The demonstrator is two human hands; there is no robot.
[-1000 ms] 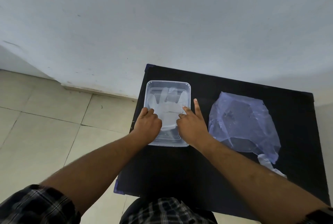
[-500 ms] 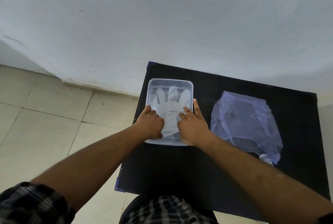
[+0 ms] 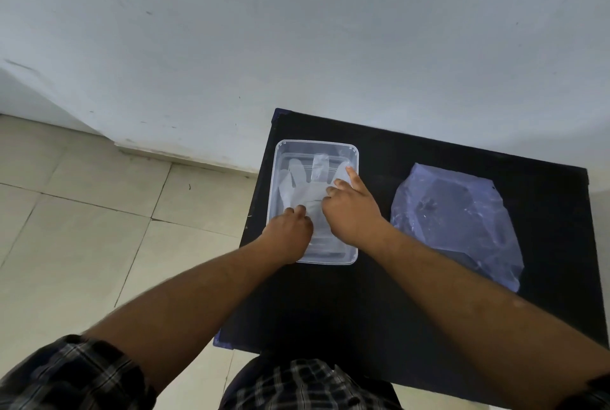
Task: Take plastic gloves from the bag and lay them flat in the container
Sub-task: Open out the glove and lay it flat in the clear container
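Note:
A clear plastic container [image 3: 280, 162] stands on the left part of the black table [image 3: 379, 294]. A translucent plastic glove [image 3: 297, 185] lies spread inside it, fingers toward the wall. My left hand [image 3: 288, 228] rests on the glove's cuff end with fingers curled, pressing down. My right hand [image 3: 353, 208] lies over the glove's right side, its index finger stretched out along the container's right wall onto a glove finger. The bluish plastic bag [image 3: 455, 224] lies crumpled to the right of the container, apart from both hands.
The table stands against a white wall [image 3: 297, 29]; its left edge drops to a tiled floor [image 3: 82, 228]. Bare black tabletop shows in front of the container and between the container and the bag. My checked shirt [image 3: 303, 383] fills the bottom edge.
My right hand has slid farther up the glove, its index finger reaching toward the container's far right corner. My left hand has drawn back a little toward the cuff.

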